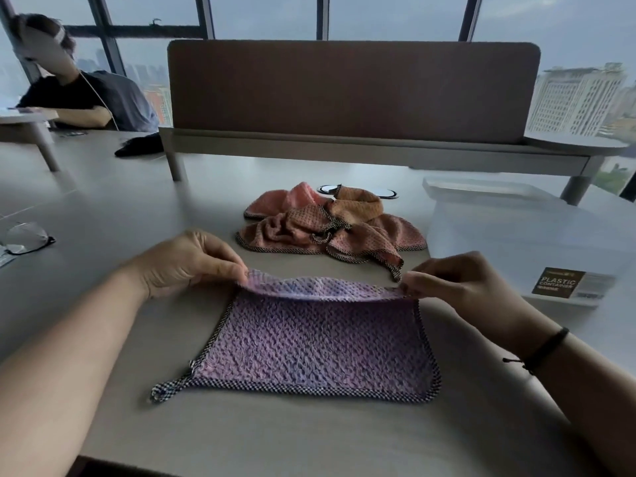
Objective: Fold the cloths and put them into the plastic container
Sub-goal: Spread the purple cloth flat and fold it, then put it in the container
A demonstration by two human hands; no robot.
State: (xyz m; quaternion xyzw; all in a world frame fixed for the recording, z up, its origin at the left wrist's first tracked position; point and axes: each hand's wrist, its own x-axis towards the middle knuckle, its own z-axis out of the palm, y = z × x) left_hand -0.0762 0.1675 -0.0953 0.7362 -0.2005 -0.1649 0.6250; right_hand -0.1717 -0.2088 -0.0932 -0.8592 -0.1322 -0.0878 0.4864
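A purple waffle-weave cloth (316, 342) with a checked border lies flat on the table in front of me. Its far edge is lifted off the table. My left hand (187, 261) pinches the far left corner and my right hand (457, 282) pinches the far right corner. Behind the purple cloth lies a crumpled heap of pink and orange cloths (330, 223). The clear plastic container (523, 242), with a brown label on its near side, stands at the right, just beyond my right hand.
A brown desk divider (351, 91) on a raised shelf closes the back of the table. A pair of glasses (25, 237) lies at the left edge. A dark cloth (139, 146) lies at the back left. Another person (86, 94) sits at the far left.
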